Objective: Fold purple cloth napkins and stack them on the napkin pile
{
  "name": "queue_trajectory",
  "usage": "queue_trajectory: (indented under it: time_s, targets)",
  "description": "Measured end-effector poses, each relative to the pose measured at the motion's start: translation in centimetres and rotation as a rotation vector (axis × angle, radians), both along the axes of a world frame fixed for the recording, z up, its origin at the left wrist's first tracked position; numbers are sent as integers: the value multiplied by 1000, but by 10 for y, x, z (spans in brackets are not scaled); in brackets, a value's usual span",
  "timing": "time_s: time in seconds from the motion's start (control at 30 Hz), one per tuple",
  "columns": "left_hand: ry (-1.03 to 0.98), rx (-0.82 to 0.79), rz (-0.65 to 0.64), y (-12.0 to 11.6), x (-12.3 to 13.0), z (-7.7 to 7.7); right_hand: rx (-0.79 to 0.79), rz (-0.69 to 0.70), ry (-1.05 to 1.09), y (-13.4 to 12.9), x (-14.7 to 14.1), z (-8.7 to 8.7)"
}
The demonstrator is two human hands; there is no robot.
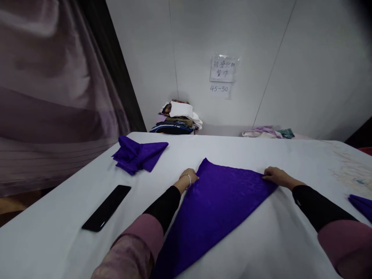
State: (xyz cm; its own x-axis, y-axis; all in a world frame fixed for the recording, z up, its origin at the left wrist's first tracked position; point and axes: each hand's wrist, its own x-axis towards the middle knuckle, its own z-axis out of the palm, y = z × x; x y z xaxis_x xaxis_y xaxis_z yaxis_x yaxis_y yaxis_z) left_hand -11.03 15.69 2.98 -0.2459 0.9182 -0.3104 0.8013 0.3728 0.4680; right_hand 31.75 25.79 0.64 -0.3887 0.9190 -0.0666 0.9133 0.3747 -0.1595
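Note:
A purple cloth (219, 201), folded into a large triangle, lies on the white-covered table (232, 149) in front of me. My left hand (189, 178), with a bracelet at the wrist, pinches the cloth's left edge a little below its top corner. The right corner is held between the thumb and fingers of my right hand (276, 176). The lower left part of the cloth runs beside my left forearm and out of view at the bottom.
Left of the cloth are a black phone (107, 208) and a folded purple cloth (138, 153). Another purple cloth (362, 205) lies at the right edge. Behind the table are a clothes stack (178, 118) and more fabrics (267, 132). Handwritten papers (222, 71) hang on the wall.

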Motion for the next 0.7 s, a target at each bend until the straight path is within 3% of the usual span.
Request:
queue_trajectory:
  time_s: [0.1,0.3,0.4,0.53,0.7]
  targets:
    - [12,30,-5,18,2,6,-11,-9,86,-4,-2,2]
    - [-38,145,8,71,15,12,-41,-217,129,-5,20,4]
    - [-64,178,2,75,13,9,-60,-301,103,-6,38,6]
    - [-72,200,-35,42,-6,5,-148,-372,171,-12,65,7]
    - [-26,220,-56,-44,-31,5,-396,-486,465,-31,91,6]
